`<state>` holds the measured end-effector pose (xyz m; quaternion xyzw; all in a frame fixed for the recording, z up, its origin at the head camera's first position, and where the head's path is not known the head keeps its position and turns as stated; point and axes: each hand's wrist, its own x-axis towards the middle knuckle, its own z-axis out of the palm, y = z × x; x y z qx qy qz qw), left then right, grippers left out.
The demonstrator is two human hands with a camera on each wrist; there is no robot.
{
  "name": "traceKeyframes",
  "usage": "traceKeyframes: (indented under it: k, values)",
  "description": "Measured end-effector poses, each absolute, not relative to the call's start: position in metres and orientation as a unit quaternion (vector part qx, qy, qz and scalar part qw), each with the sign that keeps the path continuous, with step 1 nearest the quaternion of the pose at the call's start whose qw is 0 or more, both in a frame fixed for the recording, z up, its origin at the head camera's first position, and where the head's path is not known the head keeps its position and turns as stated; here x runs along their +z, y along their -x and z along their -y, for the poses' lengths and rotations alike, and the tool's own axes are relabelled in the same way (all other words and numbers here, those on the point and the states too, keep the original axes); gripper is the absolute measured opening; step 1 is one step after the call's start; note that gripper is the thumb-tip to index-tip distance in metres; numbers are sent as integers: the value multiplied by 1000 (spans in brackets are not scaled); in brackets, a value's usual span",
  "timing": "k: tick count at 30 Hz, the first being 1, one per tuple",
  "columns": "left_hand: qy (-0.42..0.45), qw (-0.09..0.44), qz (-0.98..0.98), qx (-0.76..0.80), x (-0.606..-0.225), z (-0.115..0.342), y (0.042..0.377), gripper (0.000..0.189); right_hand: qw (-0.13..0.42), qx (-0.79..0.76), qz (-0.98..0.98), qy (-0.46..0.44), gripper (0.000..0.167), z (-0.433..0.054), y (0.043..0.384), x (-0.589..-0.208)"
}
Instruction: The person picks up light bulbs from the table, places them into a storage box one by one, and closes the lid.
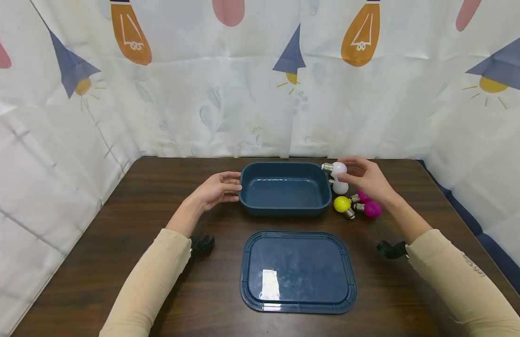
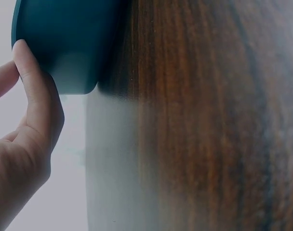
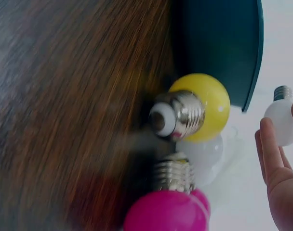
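Beyond the lid [image 1: 299,274] only head view shows, left grip [image 1: 217,191] touches box [image 1: 285,212], right grip [image 1: 366,179] pinches white bulb [image 3: 283,119].

Dark wood-grain table [image 1: 217,290], blue container [image 1: 285,211], blue lid [image 1: 306,271], yellow bulb [image 1: 341,204], two magenta bulbs [image 1: 372,209], apparently one white bulb [image 1: 340,187]

Lid [image 1: 299,271] before box [image 1: 285,193], bulbs [image 1: 341,204] right

Near you, the lid [image 1: 299,262] looks glossy plastic; the far container [image 1: 285,192], smooth plastic; the light bulbs [image 1: 372,209] have ridged metal bases [image 3: 189,113]; the tabletop [image 1: 201,295] looks wooden.
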<state>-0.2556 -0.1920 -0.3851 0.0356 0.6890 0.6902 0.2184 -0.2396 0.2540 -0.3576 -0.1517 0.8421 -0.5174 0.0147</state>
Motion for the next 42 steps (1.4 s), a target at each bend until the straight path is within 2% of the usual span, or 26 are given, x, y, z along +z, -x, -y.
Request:
traceKeyframes:
  k: [8, 42]
  values:
    - [-40, 218, -691, 688, -386, 192, 255, 55, 35, -513, -841, 167, 51, -241, 240, -356]
    - [-29, 223, -707, 671, -378, 192, 254, 55, 60, -502, -830, 237, 42, -198, 248, -367]
